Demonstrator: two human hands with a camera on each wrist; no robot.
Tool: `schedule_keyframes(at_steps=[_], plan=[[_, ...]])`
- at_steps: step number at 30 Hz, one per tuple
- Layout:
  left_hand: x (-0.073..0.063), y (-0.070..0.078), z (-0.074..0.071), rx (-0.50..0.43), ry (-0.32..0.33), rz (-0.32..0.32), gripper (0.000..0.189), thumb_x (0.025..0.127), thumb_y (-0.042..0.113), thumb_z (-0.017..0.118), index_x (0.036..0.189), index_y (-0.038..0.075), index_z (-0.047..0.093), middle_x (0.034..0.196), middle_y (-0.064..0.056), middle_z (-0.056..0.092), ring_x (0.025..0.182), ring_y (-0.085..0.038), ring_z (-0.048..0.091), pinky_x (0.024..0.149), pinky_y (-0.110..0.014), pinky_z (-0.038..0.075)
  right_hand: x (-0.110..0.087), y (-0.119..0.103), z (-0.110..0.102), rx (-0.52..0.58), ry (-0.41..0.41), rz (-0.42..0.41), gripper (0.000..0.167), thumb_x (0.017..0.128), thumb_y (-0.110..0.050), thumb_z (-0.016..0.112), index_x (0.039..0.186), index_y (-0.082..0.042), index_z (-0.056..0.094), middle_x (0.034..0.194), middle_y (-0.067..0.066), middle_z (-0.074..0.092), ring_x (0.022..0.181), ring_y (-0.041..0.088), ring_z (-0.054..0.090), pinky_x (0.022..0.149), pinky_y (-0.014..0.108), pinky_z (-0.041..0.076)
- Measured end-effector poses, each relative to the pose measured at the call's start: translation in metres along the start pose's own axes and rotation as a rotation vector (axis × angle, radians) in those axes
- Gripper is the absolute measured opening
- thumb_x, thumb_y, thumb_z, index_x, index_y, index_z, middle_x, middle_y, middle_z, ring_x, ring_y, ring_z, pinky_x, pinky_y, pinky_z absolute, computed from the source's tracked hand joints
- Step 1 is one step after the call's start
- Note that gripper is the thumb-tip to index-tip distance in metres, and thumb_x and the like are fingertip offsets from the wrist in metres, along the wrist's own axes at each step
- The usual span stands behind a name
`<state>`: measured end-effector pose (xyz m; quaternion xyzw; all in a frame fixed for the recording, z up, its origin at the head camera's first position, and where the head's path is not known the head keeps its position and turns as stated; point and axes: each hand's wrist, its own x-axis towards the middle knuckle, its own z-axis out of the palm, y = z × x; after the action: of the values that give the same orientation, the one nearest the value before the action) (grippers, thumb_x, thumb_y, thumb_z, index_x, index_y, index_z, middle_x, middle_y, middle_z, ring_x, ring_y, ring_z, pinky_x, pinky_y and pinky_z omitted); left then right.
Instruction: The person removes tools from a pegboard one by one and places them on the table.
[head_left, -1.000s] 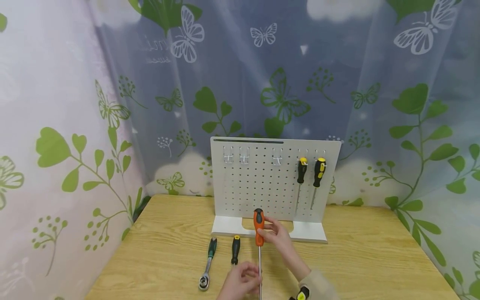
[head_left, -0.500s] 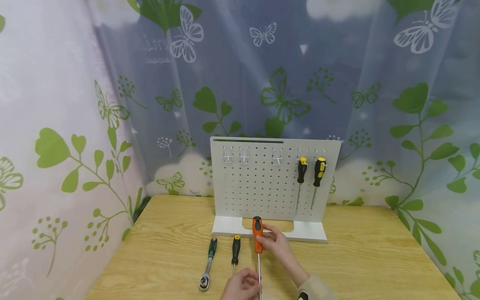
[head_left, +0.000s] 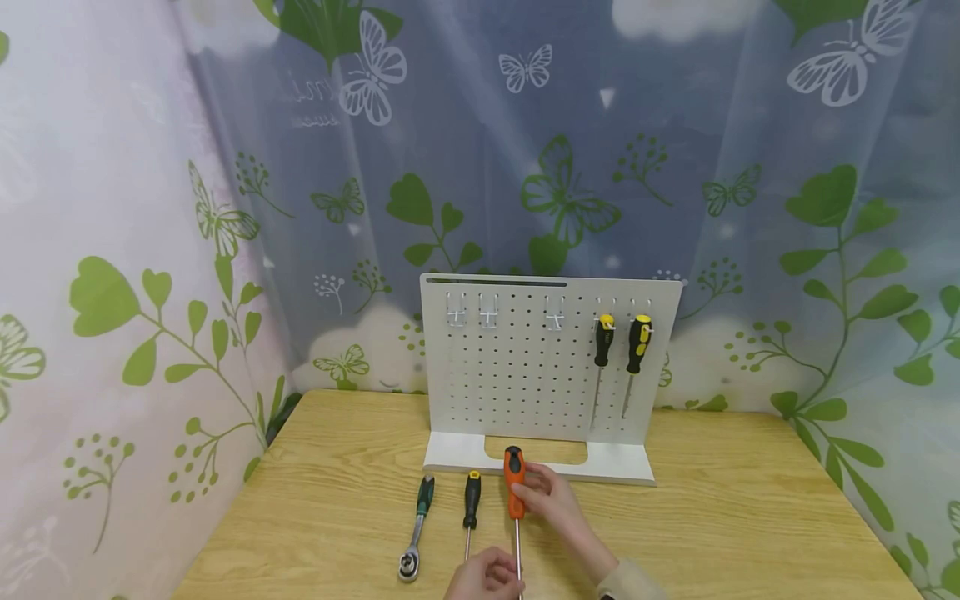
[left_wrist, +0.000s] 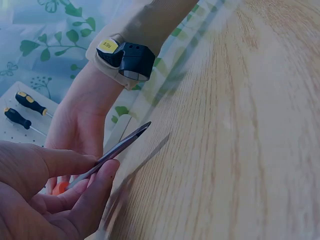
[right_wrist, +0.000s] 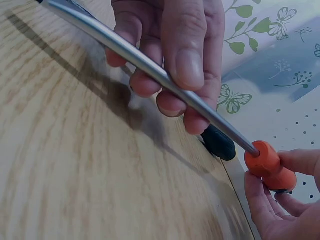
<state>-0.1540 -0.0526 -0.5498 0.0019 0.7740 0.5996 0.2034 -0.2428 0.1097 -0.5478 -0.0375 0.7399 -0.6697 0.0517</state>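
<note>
An orange and black screwdriver (head_left: pixel 515 486) is held by both hands over the table, its handle toward the pegboard. My right hand (head_left: pixel 553 502) pinches the orange handle from the right with thumb and fingers. Nearer the front, my left hand (head_left: pixel 483 577) pinches the steel shaft (right_wrist: pixel 165 77) between thumb and fingers. In the left wrist view the dark tip (left_wrist: pixel 142 129) points out past the fingertips, above its shadow on the wood. Left of it a black screwdriver with a yellow end (head_left: pixel 471 502) lies on the table, its lower shaft hidden by my left hand.
A green-handled ratchet wrench (head_left: pixel 417 527) lies farther left on the wooden table (head_left: pixel 330 492). Behind stands a white pegboard (head_left: pixel 517 375) on a flat base. Bare hooks (head_left: pixel 488 315) are on its left and middle; two yellow-black screwdrivers (head_left: pixel 604 340) hang at its right.
The orange screwdriver and my right hand have come down the view, toward the front of the table. My left hand has shifted slightly right and down, still pinching the shaft.
</note>
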Motion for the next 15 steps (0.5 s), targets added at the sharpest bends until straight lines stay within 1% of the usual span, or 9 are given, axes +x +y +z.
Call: schedule_keyframes(at_steps=[3,8,10,15], plan=[[-0.0014,-0.0016,0.0013,0.003,0.003,0.007,0.010,0.091,0.006,0.071,0.100,0.005,0.066,0.084,0.001,0.067,0.075,-0.013,0.065,0.070,-0.031,0.057,-0.0020,0.0008,-0.0003,-0.007,-0.006,0.003,0.057,0.095,-0.010,0.071,0.139,0.016,0.046,0.122,0.034,0.064,0.100,0.025,0.069,0.078,0.030,0.060],[-0.0036,-0.0054,0.0023,-0.002,0.006,0.054,0.010,0.089,0.001,0.071,0.097,0.003,0.066,0.080,0.001,0.066,0.072,-0.011,0.063,0.067,-0.027,0.054,-0.0052,0.0012,-0.0003,-0.034,0.004,0.039,0.059,0.094,-0.013,0.073,0.139,0.013,0.047,0.119,0.031,0.066,0.093,0.022,0.069,0.074,0.029,0.058],[-0.0039,-0.0063,0.0023,-0.003,0.006,0.068,0.010,0.088,-0.001,0.071,0.095,0.002,0.065,0.079,0.002,0.066,0.071,-0.010,0.063,0.067,-0.026,0.053,-0.0063,0.0013,-0.0003,-0.023,-0.002,0.052,0.059,0.093,-0.012,0.074,0.139,0.013,0.047,0.119,0.031,0.065,0.091,0.021,0.070,0.073,0.031,0.059],[-0.0047,-0.0087,0.0028,0.000,0.004,0.080,0.012,0.086,-0.003,0.072,0.095,0.003,0.065,0.077,0.003,0.065,0.070,-0.008,0.061,0.065,-0.024,0.051,-0.0079,0.0022,-0.0016,0.029,-0.050,0.065,0.060,0.092,-0.005,0.073,0.140,0.015,0.045,0.118,0.033,0.065,0.090,0.023,0.071,0.076,0.035,0.062]])
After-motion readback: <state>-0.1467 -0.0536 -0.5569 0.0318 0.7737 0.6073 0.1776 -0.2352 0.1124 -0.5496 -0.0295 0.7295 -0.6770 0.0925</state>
